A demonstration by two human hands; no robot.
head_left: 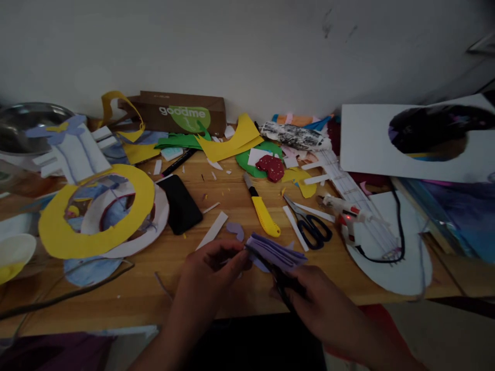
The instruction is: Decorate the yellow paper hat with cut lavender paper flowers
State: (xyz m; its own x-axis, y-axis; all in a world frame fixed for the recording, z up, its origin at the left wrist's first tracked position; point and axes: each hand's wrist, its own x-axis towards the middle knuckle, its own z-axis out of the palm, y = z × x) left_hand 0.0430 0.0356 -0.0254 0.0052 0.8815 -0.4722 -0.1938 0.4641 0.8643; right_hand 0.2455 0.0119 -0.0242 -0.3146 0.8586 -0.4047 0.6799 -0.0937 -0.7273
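Observation:
My left hand [211, 275] pinches the left end of a folded stack of purple paper [276, 252] above the front edge of the wooden table [232, 196]. My right hand [320, 304] is closed around dark-handled scissors [284, 286], and their blades reach into the purple stack from below. A small purple paper scrap [235, 230] lies on the table just beyond my left hand. Both hands are dim and partly in shadow.
A yellow utility knife [263, 211], black-handled scissors [313, 226], a glue gun [348, 214] with a black cord, a black phone [180, 203], a yellow paper ring [96, 208], a brown box [180, 111] and many paper scraps cover the table. A white sheet [371, 139] stands at right.

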